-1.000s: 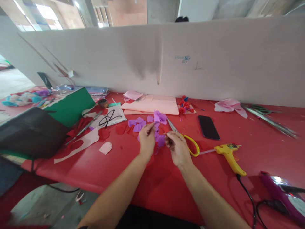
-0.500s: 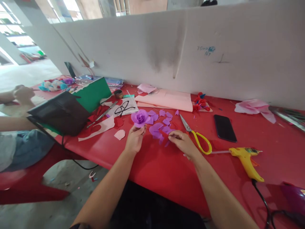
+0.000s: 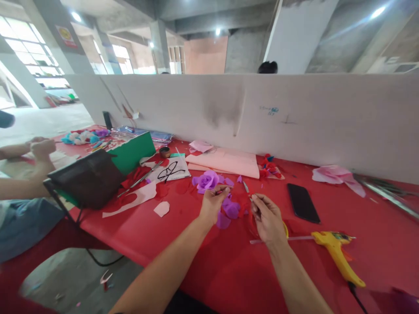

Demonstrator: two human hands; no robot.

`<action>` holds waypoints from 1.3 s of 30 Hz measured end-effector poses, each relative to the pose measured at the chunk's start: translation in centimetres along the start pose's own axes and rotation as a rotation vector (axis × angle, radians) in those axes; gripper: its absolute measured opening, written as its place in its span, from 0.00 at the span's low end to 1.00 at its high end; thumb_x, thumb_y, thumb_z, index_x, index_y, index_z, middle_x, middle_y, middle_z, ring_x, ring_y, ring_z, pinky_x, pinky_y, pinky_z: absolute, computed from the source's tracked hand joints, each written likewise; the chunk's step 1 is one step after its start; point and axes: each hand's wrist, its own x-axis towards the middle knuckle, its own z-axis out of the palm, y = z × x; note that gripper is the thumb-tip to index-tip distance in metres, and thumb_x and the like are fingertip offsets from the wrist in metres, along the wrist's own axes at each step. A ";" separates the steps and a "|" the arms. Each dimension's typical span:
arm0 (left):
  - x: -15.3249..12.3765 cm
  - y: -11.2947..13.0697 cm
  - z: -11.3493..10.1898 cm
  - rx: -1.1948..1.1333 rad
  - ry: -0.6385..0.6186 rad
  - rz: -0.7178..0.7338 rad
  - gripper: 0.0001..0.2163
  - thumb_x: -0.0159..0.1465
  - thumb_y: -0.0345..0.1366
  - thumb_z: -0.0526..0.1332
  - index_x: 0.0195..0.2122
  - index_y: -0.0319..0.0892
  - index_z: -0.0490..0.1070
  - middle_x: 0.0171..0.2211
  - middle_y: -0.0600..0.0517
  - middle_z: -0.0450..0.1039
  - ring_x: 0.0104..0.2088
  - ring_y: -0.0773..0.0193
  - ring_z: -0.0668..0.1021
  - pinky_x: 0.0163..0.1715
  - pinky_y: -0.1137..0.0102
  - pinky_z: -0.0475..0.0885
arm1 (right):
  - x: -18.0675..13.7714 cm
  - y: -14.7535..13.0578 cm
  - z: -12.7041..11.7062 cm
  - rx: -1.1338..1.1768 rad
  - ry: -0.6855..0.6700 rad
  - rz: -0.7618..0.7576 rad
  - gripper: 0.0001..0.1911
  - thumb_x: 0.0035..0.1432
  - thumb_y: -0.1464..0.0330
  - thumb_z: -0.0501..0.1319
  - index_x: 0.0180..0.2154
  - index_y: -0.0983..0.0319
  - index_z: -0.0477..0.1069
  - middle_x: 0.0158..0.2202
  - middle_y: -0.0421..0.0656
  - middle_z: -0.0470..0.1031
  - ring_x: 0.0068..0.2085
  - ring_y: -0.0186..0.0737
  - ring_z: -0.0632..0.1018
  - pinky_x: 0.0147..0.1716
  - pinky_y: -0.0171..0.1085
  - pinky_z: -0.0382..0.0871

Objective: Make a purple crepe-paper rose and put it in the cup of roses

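My left hand [image 3: 212, 204] is pinched closed over the red table [image 3: 229, 270]. A purple paper flower [image 3: 207, 180] sits right at its fingertips and seems held by its base. Loose purple petals [image 3: 231, 209] lie between my hands. My right hand [image 3: 267, 216] is curled a little to the right, fingers pressed together near a small red scrap; what it grips is too small to name. Yellow-handled scissors [image 3: 245, 187] lie behind it, mostly hidden by the hand.
A yellow glue gun [image 3: 337, 253] and a black phone [image 3: 303, 203] lie right of my hands. Pink paper [image 3: 225, 162], a green sheet [image 3: 132, 152] and a black bag [image 3: 87, 176] sit further back and left. A co-worker's hand [image 3: 41, 148] is at far left. A white partition [image 3: 294, 117] runs behind.
The view has tilted up. My left hand has moved right with the purple flower, closer to my right hand, which has lifted off the purple petals and now covers the scissor handles.
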 end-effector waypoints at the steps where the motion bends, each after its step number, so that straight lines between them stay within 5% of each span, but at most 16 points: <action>1: 0.0 -0.3 1.0 -0.008 -0.032 -0.010 0.12 0.48 0.40 0.68 0.30 0.37 0.78 0.25 0.51 0.73 0.22 0.72 0.67 0.24 0.74 0.61 | 0.2 -0.3 -0.2 0.069 0.040 -0.002 0.12 0.41 0.63 0.70 0.26 0.61 0.71 0.16 0.32 0.61 0.18 0.27 0.58 0.15 0.28 0.47; 7: -0.5 -2.4 3.2 -0.067 -0.253 -0.036 0.14 0.43 0.35 0.72 0.31 0.38 0.75 0.31 0.48 0.76 0.30 0.64 0.75 0.32 0.70 0.69 | 0.4 0.2 -0.5 0.218 0.129 0.050 0.13 0.39 0.64 0.71 0.27 0.61 0.71 0.16 0.32 0.63 0.19 0.26 0.62 0.15 0.26 0.51; 14: -0.6 -1.5 2.0 0.055 -0.053 -0.057 0.12 0.44 0.35 0.70 0.31 0.38 0.75 0.31 0.48 0.76 0.32 0.64 0.74 0.33 0.71 0.68 | -0.2 0.7 0.7 0.118 0.079 0.047 0.11 0.41 0.63 0.70 0.27 0.60 0.71 0.17 0.32 0.62 0.19 0.28 0.60 0.16 0.29 0.50; 18: -0.2 -1.5 1.7 0.002 -0.093 -0.064 0.07 0.47 0.35 0.69 0.27 0.39 0.76 0.27 0.51 0.74 0.28 0.68 0.72 0.29 0.73 0.66 | -0.4 0.7 0.8 0.072 0.074 0.025 0.11 0.42 0.62 0.69 0.27 0.59 0.71 0.17 0.33 0.62 0.19 0.29 0.60 0.17 0.30 0.50; 23: 0.4 -1.7 1.2 -0.068 -0.144 -0.131 0.08 0.47 0.36 0.69 0.25 0.38 0.74 0.18 0.57 0.66 0.16 0.77 0.56 0.17 0.74 0.50 | -0.1 0.2 0.2 0.085 0.127 0.045 0.09 0.41 0.64 0.68 0.27 0.58 0.71 0.25 0.36 0.70 0.22 0.30 0.67 0.18 0.31 0.54; 26: 0.7 -1.4 0.8 -0.034 -0.182 -0.170 0.08 0.48 0.36 0.68 0.26 0.37 0.74 0.19 0.55 0.69 0.16 0.77 0.58 0.17 0.74 0.49 | 0.2 -0.7 -0.6 0.035 0.004 0.004 0.05 0.42 0.67 0.66 0.25 0.57 0.71 0.38 0.38 0.73 0.30 0.32 0.72 0.22 0.31 0.60; 30: 1.0 -0.8 0.4 0.064 -0.255 -0.195 0.05 0.46 0.30 0.66 0.26 0.37 0.76 0.19 0.53 0.71 0.17 0.75 0.63 0.18 0.74 0.51 | 0.3 -1.9 -1.7 -0.249 -0.297 -0.122 0.01 0.47 0.69 0.63 0.25 0.58 0.72 0.48 0.41 0.70 0.48 0.41 0.71 0.44 0.38 0.65; 35: 0.9 -0.3 0.2 0.125 -0.326 -0.187 0.05 0.45 0.25 0.63 0.23 0.38 0.76 0.18 0.54 0.69 0.17 0.74 0.63 0.18 0.74 0.52 | 0.4 -2.1 -2.2 -0.518 -0.340 -0.145 0.04 0.48 0.67 0.61 0.24 0.60 0.70 0.31 0.41 0.72 0.36 0.40 0.73 0.39 0.38 0.66; 39: 0.7 0.1 0.4 0.078 -0.335 -0.188 0.05 0.47 0.31 0.68 0.26 0.37 0.76 0.18 0.55 0.66 0.17 0.76 0.60 0.17 0.74 0.50 | 0.5 -1.7 -2.0 -0.502 -0.320 -0.155 0.03 0.47 0.69 0.60 0.23 0.60 0.68 0.25 0.38 0.68 0.29 0.35 0.69 0.33 0.35 0.63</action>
